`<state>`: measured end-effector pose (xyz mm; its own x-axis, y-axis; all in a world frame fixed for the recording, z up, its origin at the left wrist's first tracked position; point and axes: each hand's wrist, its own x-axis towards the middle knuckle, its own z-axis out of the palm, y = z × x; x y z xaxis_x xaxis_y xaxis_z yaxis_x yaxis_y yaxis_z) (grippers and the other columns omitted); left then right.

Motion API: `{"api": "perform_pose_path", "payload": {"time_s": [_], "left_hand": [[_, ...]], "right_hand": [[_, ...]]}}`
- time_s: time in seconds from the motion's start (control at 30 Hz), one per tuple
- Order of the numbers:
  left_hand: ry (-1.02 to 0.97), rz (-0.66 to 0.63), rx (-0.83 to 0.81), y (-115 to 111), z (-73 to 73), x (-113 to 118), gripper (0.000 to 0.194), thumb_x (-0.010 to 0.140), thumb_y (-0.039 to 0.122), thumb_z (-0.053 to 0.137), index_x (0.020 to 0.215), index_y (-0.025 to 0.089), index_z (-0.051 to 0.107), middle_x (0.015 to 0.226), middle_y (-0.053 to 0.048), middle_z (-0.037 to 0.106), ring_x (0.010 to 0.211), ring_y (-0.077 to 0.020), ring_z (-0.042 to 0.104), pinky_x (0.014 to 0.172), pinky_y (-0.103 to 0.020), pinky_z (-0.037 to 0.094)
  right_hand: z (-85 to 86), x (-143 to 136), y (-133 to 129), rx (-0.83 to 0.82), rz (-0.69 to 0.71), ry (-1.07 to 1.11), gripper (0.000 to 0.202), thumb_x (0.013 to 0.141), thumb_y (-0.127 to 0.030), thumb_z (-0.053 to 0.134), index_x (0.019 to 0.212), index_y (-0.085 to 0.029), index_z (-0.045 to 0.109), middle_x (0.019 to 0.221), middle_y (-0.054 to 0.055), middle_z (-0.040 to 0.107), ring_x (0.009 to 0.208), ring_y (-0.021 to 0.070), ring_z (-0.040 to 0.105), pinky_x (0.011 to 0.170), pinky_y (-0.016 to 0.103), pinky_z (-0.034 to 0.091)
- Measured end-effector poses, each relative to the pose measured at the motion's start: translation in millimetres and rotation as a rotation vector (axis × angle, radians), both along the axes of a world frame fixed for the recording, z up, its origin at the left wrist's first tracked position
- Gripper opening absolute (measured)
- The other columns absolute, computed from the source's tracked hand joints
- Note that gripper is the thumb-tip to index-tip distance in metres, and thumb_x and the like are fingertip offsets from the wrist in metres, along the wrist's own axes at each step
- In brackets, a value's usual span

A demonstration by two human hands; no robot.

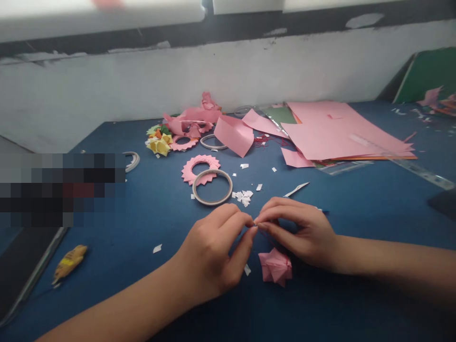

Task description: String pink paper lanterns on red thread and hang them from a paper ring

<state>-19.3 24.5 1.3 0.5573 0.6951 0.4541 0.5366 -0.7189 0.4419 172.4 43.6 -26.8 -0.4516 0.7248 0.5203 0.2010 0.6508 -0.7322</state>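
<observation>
My left hand (217,249) and my right hand (302,232) meet over the blue table, thumb and forefinger of each pinched together. Something tiny sits at their touching fingertips, too small to make out. Just below the right hand lies a pink folded paper star (276,267). Beyond the fingers is a small heap of white paper scraps (244,196). A roll of tape (213,187) rests partly over a pink pleated paper ring (188,172). A thin pale blade-like tool (297,189) lies behind the right hand.
Pink paper sheets (327,137) and a clear ruler (409,166) lie at the back right. Red thread (261,140), yellow paper flowers (160,144) and crumpled pink paper (199,116) are near the wall. At left are a yellow-brown leaf-shaped object (70,263) and a dark flat slab (30,266).
</observation>
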Motion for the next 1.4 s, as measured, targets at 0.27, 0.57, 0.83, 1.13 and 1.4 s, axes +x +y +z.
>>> {"api": "perform_pose_path", "payload": {"time_s": [0.27,0.57,0.83,1.13,1.4], "left_hand": [[0.002,-0.034,0.001,4.2,0.9,0.2,0.014,0.087,0.006,0.045,0.083,0.01,0.058,0.072,-0.005,0.055,0.068,-0.0141,0.051,0.062,-0.026,0.044],[-0.015,-0.014,-0.032,2.8,-2.2,0.8,0.009,0.085,0.008,0.048,0.086,0.012,0.057,0.074,-0.003,0.054,0.068,-0.0127,0.051,0.061,-0.023,0.043],[-0.022,0.002,-0.038,2.1,-2.1,1.7,0.013,0.087,0.007,0.047,0.085,0.014,0.057,0.071,-0.002,0.055,0.06,-0.0109,0.047,0.055,-0.023,0.041],[-0.002,0.017,-0.032,3.8,-1.4,3.6,0.014,0.084,0.005,0.047,0.079,0.012,0.058,0.068,0.0,0.051,0.053,-0.008,0.038,0.053,-0.021,0.037],[0.007,0.124,0.071,6.2,-2.2,1.7,0.016,0.08,0.005,0.048,0.071,0.017,0.054,0.063,0.002,0.049,0.052,-0.0084,0.037,0.054,-0.021,0.038]], "right_hand": [[0.2,0.0,-0.6,0.03,0.01,-0.005,0.01,0.086,-0.012,0.055,0.089,-0.017,0.065,0.078,0.003,0.063,0.069,0.0108,0.058,0.063,0.022,0.051],[-1.3,-1.1,-1.1,0.013,-0.007,0.003,0.009,0.083,-0.012,0.058,0.088,-0.016,0.064,0.076,0.003,0.062,0.066,0.01,0.057,0.06,0.021,0.05],[-0.2,-1.0,-1.2,0.033,-0.017,0.005,0.01,0.085,-0.013,0.057,0.087,-0.017,0.066,0.076,0.003,0.063,0.067,0.0107,0.058,0.062,0.023,0.051],[0.4,-1.4,-0.5,0.006,-0.015,-0.005,0.009,0.083,-0.011,0.059,0.085,-0.016,0.066,0.074,0.002,0.062,0.066,0.0096,0.056,0.061,0.021,0.049],[2.5,-0.8,-1.9,-0.077,-0.045,0.001,0.007,0.084,-0.016,0.057,0.085,-0.016,0.064,0.075,0.003,0.062,0.068,0.0115,0.057,0.063,0.024,0.047]]}}
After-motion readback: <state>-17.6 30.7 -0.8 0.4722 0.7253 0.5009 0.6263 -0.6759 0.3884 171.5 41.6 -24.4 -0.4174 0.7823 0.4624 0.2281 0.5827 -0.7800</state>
